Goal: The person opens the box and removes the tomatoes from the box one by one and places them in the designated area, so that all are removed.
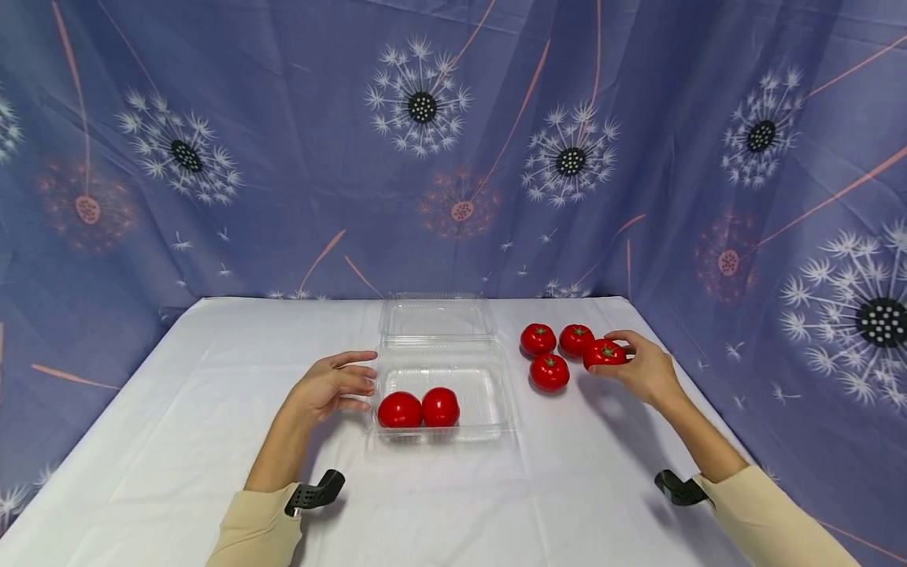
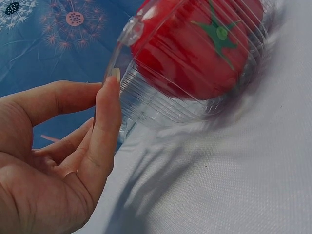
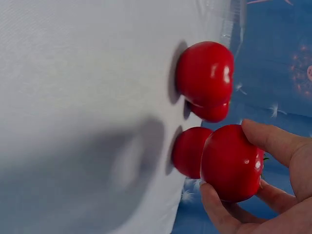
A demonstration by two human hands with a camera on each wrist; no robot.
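Observation:
In the head view, a clear plastic clamshell container point(image 1: 485, 394) lies with its lid point(image 1: 438, 319) folded back. Two red tomatoes point(image 1: 400, 410) sit side by side along its near edge. At the container's left side is my left hand point(image 1: 327, 387); in the left wrist view its fingertips point(image 2: 109, 92) pinch the rim beside a tomato point(image 2: 190, 53) with a green star-shaped stem. My right hand point(image 1: 650, 370) grips another tomato point(image 1: 605, 357) between thumb and fingers. The right wrist view shows that tomato point(image 3: 231, 163) held apart from the table surface.
Three more tomatoes, one of them nearest the container point(image 1: 549, 372), stand in a loose group to its right, just left of my right hand. A white cloth point(image 1: 212, 441) covers the table. Blue dandelion-patterned curtains point(image 1: 319, 157) hang behind and at both sides.

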